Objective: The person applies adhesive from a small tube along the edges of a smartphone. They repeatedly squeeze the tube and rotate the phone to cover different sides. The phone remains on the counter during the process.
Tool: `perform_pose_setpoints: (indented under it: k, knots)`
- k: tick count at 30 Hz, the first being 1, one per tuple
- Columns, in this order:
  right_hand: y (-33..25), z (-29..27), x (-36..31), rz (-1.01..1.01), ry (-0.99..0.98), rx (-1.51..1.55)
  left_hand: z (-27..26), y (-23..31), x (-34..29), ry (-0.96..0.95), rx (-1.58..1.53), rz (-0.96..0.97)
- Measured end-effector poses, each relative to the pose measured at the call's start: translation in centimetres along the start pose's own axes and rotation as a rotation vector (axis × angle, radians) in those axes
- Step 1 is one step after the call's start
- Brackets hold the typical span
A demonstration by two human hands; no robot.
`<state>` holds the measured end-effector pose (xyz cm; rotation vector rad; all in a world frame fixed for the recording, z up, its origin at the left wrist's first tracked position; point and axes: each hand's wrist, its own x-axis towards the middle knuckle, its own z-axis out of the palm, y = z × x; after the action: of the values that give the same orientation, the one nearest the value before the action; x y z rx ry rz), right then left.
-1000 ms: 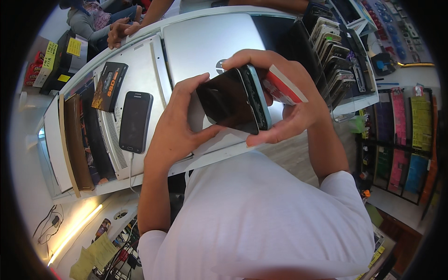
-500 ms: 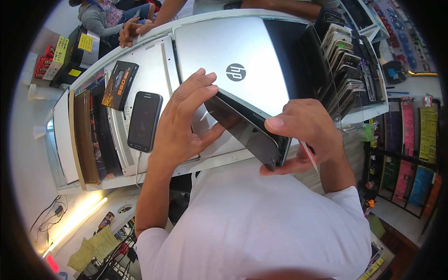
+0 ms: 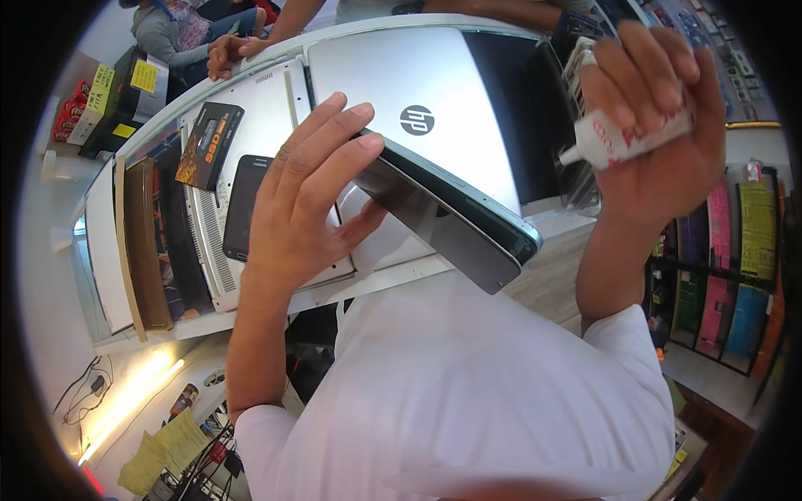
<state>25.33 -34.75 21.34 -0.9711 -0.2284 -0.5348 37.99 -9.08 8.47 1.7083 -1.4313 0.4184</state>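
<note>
My left hand (image 3: 292, 209) grips one end of a black smartphone (image 3: 443, 219) held tilted above the counter. Its dark glass screen and its frame stand apart along a gap at the far end. Raised at the right, my right hand (image 3: 664, 184) has its fingers curled around a white glue tube (image 3: 631, 140) with red print. The tube's narrow nozzle points left, clear of the smartphone. Beneath the left hand is a closed silver laptop (image 3: 401, 71). Another dark phone (image 3: 244, 204) lies just left of that hand, partly covered by it.
A second silver laptop (image 3: 280, 104) lies underside up, with a black and orange box (image 3: 209, 146) on it. Brown cardboard (image 3: 149, 250) is at the counter's left end. Across the counter, another person's hands (image 3: 230, 54) rest near the edge. Packaged accessories (image 3: 756, 230) hang at the right.
My right hand has left the smartphone and risen to the upper right with the tube. The left hand keeps its grip and has shifted slightly left.
</note>
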Motion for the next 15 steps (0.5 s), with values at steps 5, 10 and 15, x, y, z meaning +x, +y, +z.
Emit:
perform_pose_setpoints:
  k: [5,10,15]
  knots:
    - [2.4,-0.4,4.9,0.211,-0.557,0.146,-1.8,0.1,-0.1,-0.099,0.068,0.032]
    - [8.5,-1.0,4.5,0.374,-0.527,0.473,-3.8,0.0,-0.2,-0.283,0.133,0.039]
    - [10.5,0.5,2.4,0.457,-0.348,0.532,-4.4,0.2,-0.5,-0.415,0.188,0.011]
